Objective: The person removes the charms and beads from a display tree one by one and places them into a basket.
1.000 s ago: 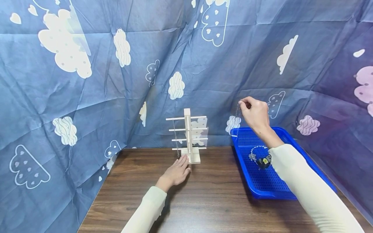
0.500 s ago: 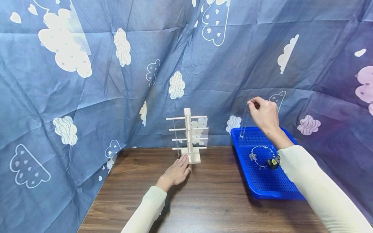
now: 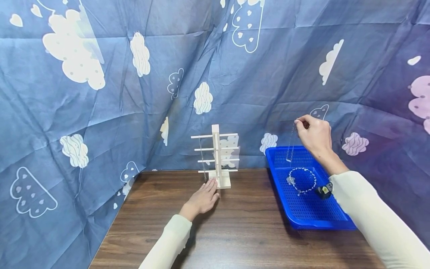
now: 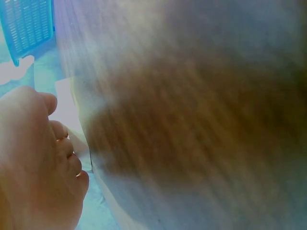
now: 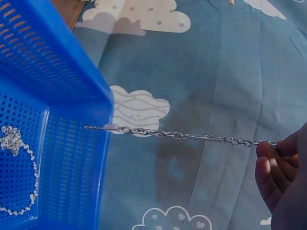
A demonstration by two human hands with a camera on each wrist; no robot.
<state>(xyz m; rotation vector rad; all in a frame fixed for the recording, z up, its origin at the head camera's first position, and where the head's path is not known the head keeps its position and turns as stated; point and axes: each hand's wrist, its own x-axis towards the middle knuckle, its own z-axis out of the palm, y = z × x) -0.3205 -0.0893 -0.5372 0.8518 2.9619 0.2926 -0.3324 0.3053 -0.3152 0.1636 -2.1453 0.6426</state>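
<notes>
My right hand pinches the top of a silver chain necklace between thumb and fingers. The necklace hangs in a narrow loop over the back left of the blue basket, with a small pale bar at its low end. Inside the basket lies a clear beaded necklace, spread in a ring, with a flower-like cluster at one side. With fingers out straight, my left hand rests on the base of a white stand with several crossbars. Another thin chain hangs from the stand's top left bar.
The stand is at the back edge of the brown wooden table, close to a blue curtain with cloud prints. A black wrist camera at my right cuff overlaps the basket in the head view.
My right hand has moved right and slightly down with the chain necklace, away from the stand, so more of the beaded necklace shows. The left hand stays on the stand's base.
</notes>
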